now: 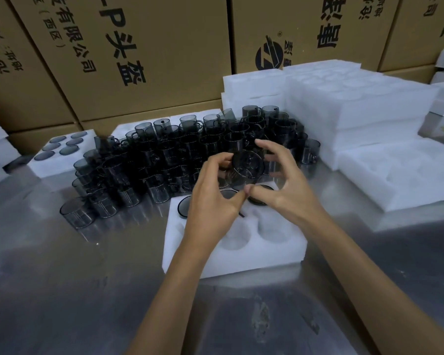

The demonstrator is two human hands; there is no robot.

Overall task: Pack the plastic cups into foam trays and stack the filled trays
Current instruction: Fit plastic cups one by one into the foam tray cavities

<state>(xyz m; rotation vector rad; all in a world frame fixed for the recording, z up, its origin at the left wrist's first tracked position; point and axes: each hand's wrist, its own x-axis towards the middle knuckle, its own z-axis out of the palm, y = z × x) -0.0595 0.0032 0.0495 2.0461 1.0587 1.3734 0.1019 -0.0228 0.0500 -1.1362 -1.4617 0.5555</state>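
A white foam tray [241, 260] lies on the metal table in front of me. Its far pockets hold dark cups [260, 198], and the near pockets show bare foam. Both hands hold one smoky transparent cup [246, 166] above the tray's far edge. My left hand [213, 198] grips its left side, while my right hand [280, 180] curls around its right side with thumb and fingers. Behind them a large cluster of loose grey cups [164, 160] covers the table.
A filled foam tray [59, 160] sits at the far left. Stacks of foam trays [356, 103] stand at the right, with one open tray [400, 180] lower down. Brown cardboard boxes [139, 60] wall off the back. A single cup [76, 213] stands at the cluster's near-left edge.
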